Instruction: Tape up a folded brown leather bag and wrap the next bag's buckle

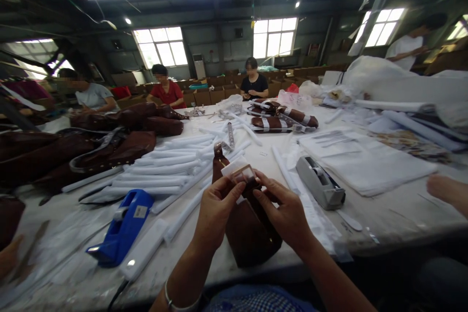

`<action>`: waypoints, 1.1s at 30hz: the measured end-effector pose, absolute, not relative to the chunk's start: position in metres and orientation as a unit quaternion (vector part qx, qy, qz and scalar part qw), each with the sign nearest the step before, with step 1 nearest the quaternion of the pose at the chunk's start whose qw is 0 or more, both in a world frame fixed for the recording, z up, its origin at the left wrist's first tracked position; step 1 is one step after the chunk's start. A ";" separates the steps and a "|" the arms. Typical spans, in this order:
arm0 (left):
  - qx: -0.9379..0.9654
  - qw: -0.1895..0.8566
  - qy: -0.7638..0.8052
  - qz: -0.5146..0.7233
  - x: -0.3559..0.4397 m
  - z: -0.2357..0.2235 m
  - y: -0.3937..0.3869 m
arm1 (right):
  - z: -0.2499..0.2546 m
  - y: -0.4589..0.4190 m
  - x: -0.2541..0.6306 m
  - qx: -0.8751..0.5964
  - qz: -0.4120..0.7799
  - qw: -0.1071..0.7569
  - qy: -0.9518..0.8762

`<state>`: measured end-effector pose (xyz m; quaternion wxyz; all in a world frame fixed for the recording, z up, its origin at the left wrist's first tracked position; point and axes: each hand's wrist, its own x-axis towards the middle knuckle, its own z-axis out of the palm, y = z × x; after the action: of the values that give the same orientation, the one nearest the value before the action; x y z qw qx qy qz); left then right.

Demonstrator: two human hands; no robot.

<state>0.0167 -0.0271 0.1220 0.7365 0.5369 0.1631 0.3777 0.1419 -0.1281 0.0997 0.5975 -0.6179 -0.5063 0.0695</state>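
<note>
A brown leather bag lies on the table right in front of me, its narrower end with a small loop pointing away. Above it, my left hand is closed, pinching a rectangular buckle between thumb and fingers. A small white sheet sticks out behind the buckle. My right hand is closed too, with thumb and fingers gripping a dark brown strap close to where it meets the buckle. Fingers partly cover the join of strap and buckle.
A blue tape dispenser and a white power strip lie left, a grey tape dispenser right. White rolls and brown bags spread beyond. Another person's hand enters at right, another at left.
</note>
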 end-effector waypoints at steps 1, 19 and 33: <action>0.526 0.743 0.157 0.382 0.018 0.121 -0.029 | 0.099 -0.127 0.142 -0.620 0.054 0.605 -0.497; 0.631 0.485 0.247 0.552 0.019 0.093 -0.027 | 0.094 -0.122 0.139 -0.620 0.037 0.670 -0.406; 0.720 0.356 0.165 0.573 0.019 0.091 -0.021 | 0.089 -0.124 0.139 -0.606 0.113 0.686 -0.387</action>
<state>0.0187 -0.0209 0.0911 0.3563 0.7198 0.1648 0.5726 0.1395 -0.1237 0.0895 0.6860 -0.6056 -0.3871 0.1134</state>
